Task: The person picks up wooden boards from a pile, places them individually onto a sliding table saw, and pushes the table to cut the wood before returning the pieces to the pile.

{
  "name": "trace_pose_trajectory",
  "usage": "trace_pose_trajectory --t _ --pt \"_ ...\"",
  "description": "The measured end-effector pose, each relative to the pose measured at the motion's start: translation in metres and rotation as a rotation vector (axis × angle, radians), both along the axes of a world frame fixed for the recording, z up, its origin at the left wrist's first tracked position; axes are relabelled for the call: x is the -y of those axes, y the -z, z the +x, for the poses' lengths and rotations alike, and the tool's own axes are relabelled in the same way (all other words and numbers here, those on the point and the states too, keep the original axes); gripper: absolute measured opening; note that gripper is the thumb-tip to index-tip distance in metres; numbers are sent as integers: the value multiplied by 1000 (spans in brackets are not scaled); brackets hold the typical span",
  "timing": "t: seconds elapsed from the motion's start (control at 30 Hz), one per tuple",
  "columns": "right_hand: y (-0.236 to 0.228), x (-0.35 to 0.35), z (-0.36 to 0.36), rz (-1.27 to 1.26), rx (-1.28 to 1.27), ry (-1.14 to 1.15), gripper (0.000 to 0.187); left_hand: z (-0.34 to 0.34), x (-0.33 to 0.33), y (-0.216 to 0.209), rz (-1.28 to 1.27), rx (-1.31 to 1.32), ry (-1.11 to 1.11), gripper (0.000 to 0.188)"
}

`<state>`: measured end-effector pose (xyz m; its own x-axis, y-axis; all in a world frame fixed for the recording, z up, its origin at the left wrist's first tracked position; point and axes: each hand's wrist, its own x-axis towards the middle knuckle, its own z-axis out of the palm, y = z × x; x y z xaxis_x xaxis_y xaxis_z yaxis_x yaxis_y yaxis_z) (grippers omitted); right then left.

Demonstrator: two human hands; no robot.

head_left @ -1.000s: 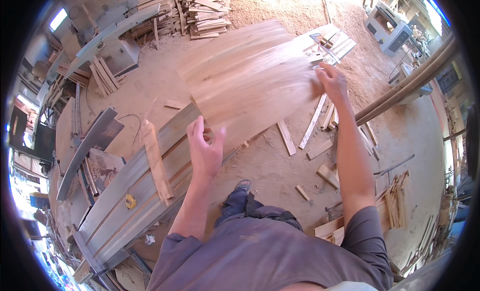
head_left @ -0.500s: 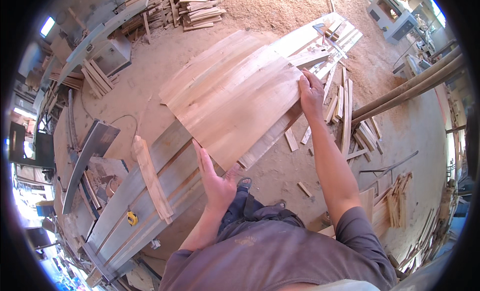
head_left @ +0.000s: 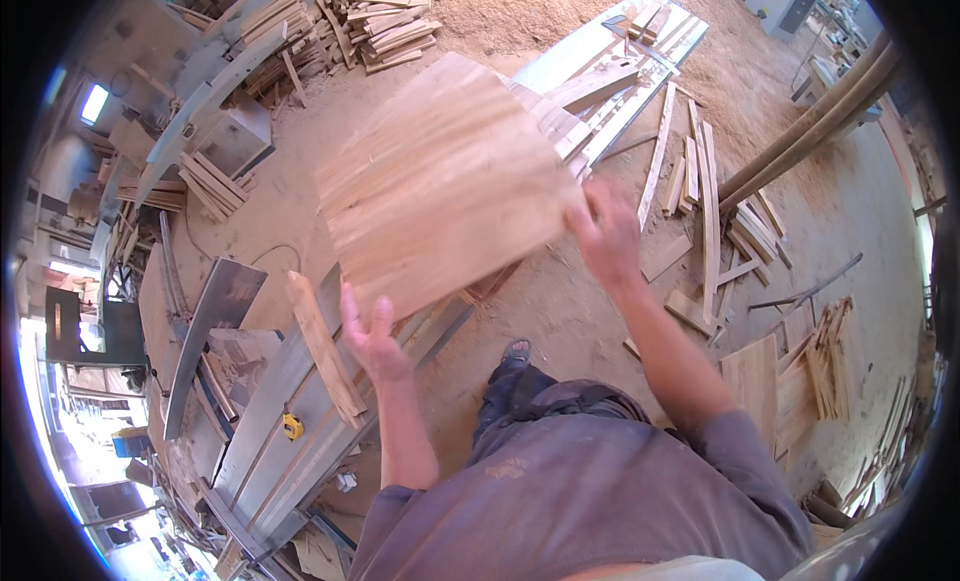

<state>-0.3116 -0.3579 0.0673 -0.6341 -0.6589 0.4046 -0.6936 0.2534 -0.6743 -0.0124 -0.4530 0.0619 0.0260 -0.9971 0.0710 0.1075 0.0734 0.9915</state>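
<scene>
The left hand is loosely spread, thumb well apart from its fingers, which touch the near-left corner of the wooden panel; whether it bears weight I cannot tell. The right hand, blurred, has bent fingers at the panel's right corner; blur hides how firmly it grips. The panel lies between the two hands, its broad face up, its long axis and grain running from near-left to far-right.

Below and left of the panel, a grey slatted worktop carries a wooden strip and a yellow tape measure. Past the panel's far-right side, a pale grooved surface bears wood pieces. Beyond the panel stand stacked offcuts, with sawdust beside them. To its right, loose strips lie on the dusty floor, near two brown poles.
</scene>
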Motion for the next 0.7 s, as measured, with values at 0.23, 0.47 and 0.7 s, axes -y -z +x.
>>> trace_pose_trajectory --t 0.23,0.47,0.7 --pt "-1 -74 69 -144 1496 -306 24 70 75 17 -141 67 -115 40" --pt "-7 -62 118 229 1226 -438 26 0 202 -55 -223 85 209 62" --pt "38 -23 117 4 1381 -253 35 -46 227 -18 -449 522 -31 73"
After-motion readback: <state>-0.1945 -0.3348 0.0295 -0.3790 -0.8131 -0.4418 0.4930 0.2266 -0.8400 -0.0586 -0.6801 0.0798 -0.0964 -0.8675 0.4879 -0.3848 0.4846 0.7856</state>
